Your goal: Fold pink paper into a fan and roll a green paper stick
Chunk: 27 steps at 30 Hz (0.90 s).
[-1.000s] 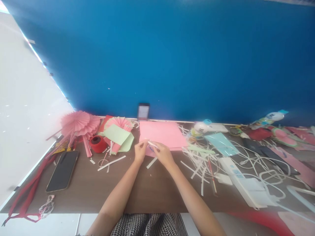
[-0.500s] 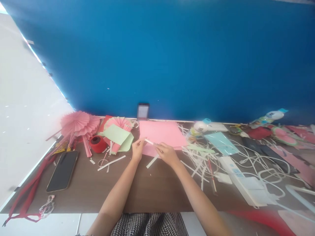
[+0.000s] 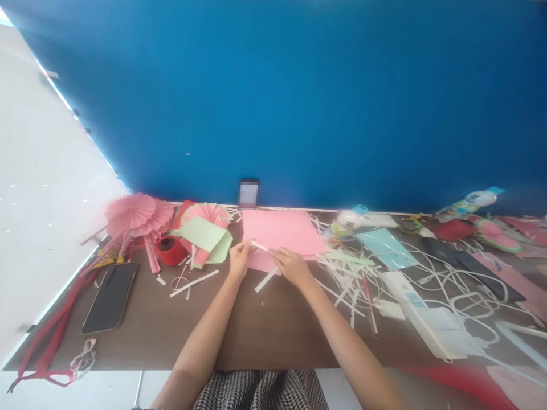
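Both my hands hold a narrow white paper strip [image 3: 259,246] between them, over the near part of the pink paper sheets [image 3: 282,230]. My left hand [image 3: 239,259] pinches the strip's left end with thumb and fingertips. Its other end is in the fingers of my right hand [image 3: 291,265], which partly hide it. A loose white strip [image 3: 266,280] lies on the table just below my hands, one end near the pink paper's front edge.
Left lie pink paper fans [image 3: 137,215], a red tape roll [image 3: 170,250], pale green paper [image 3: 202,232] and a phone [image 3: 109,297]. Right are glue bottles [image 3: 351,218], a heap of paper strips [image 3: 348,273], a blue packet [image 3: 388,249], a power strip [image 3: 419,315] and tangled cables. A blue partition [image 3: 273,102] stands behind.
My hands stay in almost the same place with the strip. My right hand has shifted very slightly to the right along it.
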Each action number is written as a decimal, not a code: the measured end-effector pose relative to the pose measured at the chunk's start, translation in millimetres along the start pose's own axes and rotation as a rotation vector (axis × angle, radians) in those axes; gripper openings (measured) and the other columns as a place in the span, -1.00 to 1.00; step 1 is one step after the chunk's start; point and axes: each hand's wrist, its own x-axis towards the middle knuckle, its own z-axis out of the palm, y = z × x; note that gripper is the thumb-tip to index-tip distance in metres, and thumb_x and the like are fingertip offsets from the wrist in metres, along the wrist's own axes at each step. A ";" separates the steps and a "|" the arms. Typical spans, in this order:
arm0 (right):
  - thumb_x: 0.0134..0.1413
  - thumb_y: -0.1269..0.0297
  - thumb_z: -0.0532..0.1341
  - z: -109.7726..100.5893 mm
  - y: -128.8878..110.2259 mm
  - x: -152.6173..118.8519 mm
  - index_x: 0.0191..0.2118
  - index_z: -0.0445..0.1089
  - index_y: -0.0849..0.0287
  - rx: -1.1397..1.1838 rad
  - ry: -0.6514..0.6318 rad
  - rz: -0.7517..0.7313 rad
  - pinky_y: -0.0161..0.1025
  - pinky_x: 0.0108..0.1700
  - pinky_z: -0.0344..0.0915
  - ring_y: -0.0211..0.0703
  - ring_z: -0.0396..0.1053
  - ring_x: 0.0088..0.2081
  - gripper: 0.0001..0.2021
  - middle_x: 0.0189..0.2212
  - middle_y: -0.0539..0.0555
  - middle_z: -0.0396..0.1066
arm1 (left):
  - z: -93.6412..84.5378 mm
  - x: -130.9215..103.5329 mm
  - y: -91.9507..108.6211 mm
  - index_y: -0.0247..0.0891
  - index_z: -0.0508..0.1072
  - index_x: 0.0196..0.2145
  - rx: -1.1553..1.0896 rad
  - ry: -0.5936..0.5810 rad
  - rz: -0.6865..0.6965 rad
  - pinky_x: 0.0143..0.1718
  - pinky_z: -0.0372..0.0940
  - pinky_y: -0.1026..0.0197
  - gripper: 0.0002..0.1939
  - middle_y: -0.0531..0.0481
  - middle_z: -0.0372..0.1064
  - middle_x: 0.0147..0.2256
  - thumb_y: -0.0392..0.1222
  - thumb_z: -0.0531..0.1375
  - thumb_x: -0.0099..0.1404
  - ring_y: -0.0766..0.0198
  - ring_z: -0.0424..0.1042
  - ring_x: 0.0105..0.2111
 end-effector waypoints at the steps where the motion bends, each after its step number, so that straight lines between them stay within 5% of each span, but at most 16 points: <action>1: 0.14 0.32 -0.04 0.3 0.7 0.0 -0.12 0.37 0.11 -0.006 -0.004 0.000 -0.40 -0.43 0.19 -0.29 0.29 -0.47 -0.71 -0.49 0.06 0.35 | -0.3 0.4 -0.4 -0.42 0.47 -0.36 0.000 0.000 -0.001 -0.10 0.26 0.02 -0.65 -0.22 0.41 -0.22 -0.05 0.21 0.02 0.07 0.42 -0.23; 9: 0.15 0.34 -0.06 5.3 -2.3 1.9 -0.09 0.35 0.11 0.039 0.001 0.004 -0.40 -0.43 0.20 -0.30 0.28 -0.47 -0.69 -0.49 0.05 0.34 | 2.4 0.7 0.7 -0.42 0.46 -0.37 -0.087 0.018 -0.078 -0.07 0.22 0.03 -0.65 -0.23 0.39 -0.19 -0.03 0.22 0.01 0.10 0.41 -0.21; 15: 0.14 0.38 -0.06 10.8 -5.7 3.8 -0.05 0.32 0.11 0.056 0.027 0.001 -0.39 -0.41 0.23 -0.28 0.28 -0.44 -0.68 -0.47 0.06 0.34 | 13.5 -10.1 0.3 -0.42 0.48 -0.34 -0.162 -0.143 -0.156 -0.04 0.17 0.03 -0.65 -0.27 0.36 -0.14 -0.07 0.25 -0.01 0.03 0.33 -0.10; 27: 0.16 0.29 -0.06 4.0 -7.6 -2.9 -0.11 0.33 0.10 0.289 0.057 0.011 -0.30 -0.34 0.28 -0.24 0.28 -0.41 -0.71 -0.47 0.06 0.32 | 5.5 -1.9 4.8 -0.41 0.45 -0.34 -0.224 -0.022 -0.186 -0.07 0.17 -0.06 -0.70 -0.21 0.45 -0.30 -0.14 0.27 -0.02 0.03 0.39 -0.18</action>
